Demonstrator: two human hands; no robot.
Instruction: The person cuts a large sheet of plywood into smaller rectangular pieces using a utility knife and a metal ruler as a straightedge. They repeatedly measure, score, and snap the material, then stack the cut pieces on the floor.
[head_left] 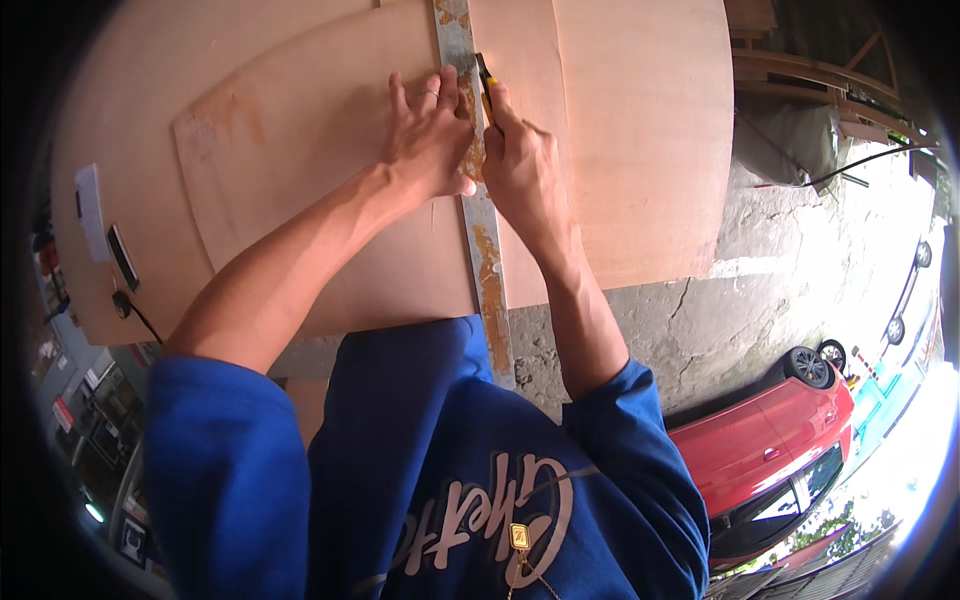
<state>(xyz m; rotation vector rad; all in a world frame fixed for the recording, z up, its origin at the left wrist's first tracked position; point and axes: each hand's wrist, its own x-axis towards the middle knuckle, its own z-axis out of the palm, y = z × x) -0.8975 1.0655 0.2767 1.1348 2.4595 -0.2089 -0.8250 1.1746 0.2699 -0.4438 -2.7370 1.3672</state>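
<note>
My left hand lies against a long metal straightedge, its fingers stretched out and spread. The fingertips and thumb rest on the strip's left side, and one finger wears a ring. The straightedge is grey with rusty brown patches and runs from the far side to my body. Closed round a black and yellow utility knife, my right hand holds it along the strip's right edge. The blade's tip is too small to make out. Beneath both hands is a thin plywood sheet, lying on a larger board.
Left on the board are a white paper, a dark flat object and a black item with a cord. Cracked concrete lies to the right, with a red car beyond. Wooden pieces stand at far right.
</note>
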